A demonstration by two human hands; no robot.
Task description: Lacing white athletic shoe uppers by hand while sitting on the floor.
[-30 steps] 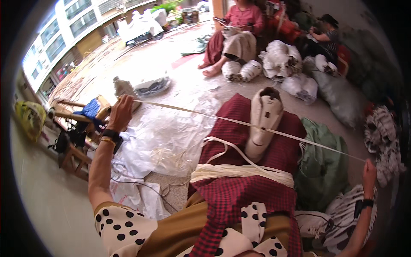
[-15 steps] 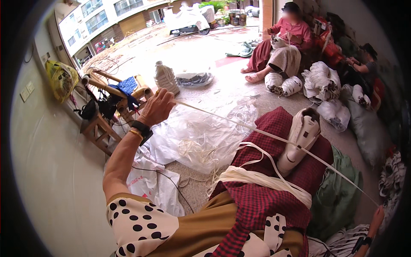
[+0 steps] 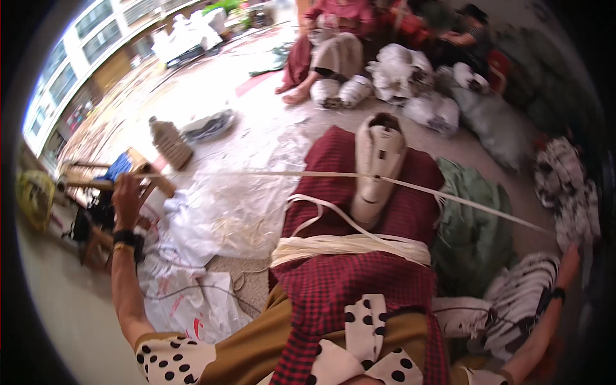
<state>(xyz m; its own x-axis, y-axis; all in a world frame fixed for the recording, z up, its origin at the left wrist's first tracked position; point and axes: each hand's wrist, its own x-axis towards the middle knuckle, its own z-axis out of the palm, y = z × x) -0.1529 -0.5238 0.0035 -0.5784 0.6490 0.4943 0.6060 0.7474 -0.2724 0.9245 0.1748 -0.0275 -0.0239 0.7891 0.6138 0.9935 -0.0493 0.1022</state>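
Observation:
A pale flat lace (image 3: 289, 173) runs taut from side to side across a cream shoe (image 3: 369, 196), seeming to pass through its eyelets. The shoe lies on the red-and-black checked cloth (image 3: 417, 192) over my lap. Stretched far out to the left, my left hand (image 3: 127, 200) is closed around one end of the lace, a dark band on its wrist. My right hand (image 3: 568, 264), at the far right, grips the other end; its fingers are small and blurred. A bundle of pale laces (image 3: 340, 249) lies across my lap, one looping up beside the shoe.
Clear plastic sheeting (image 3: 224, 199) and a white printed bag (image 3: 192, 298) cover floor at left. A plastic jug (image 3: 170, 142) stands beyond. Green cloth (image 3: 471, 218) and stacked striped shoes (image 3: 526, 289) are at my right. Two people sit at the back near white bundles (image 3: 401, 70).
The view has swung right, shifting the scene leftward. My right hand and forearm show more fully. The lace stays stretched between both hands and now lies more level across the shoe.

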